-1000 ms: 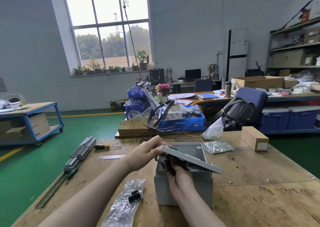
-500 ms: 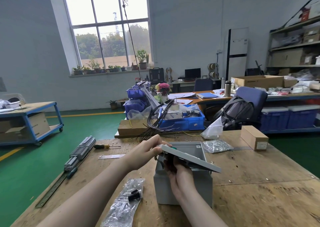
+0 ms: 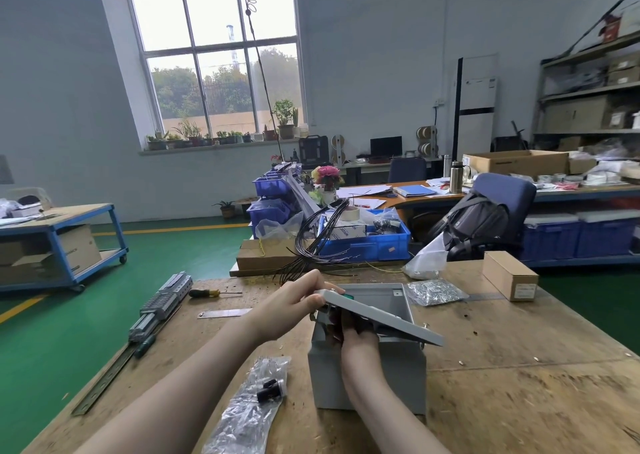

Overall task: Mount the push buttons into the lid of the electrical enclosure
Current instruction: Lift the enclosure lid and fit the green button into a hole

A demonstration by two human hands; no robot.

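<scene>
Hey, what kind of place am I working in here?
It looks like an electrical assembly workshop. You are at a scarred wooden workbench with a grey enclosure on it. Blue parts bins with bundled black wires sit behind, and metal shelving stacked with cartons lines the right wall.

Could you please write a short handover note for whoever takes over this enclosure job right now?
Left hand: grips the near-left edge of the lid, holding it tilted above the enclosure box.
Right hand: reaches under the lid; its grip is hidden.
Done: a green push button shows on top of the lid.
Left: a black part lies on the plastic bag left of the box, apparently not yet fitted. Whether the green button is fastened underneath cannot be seen.
</scene>
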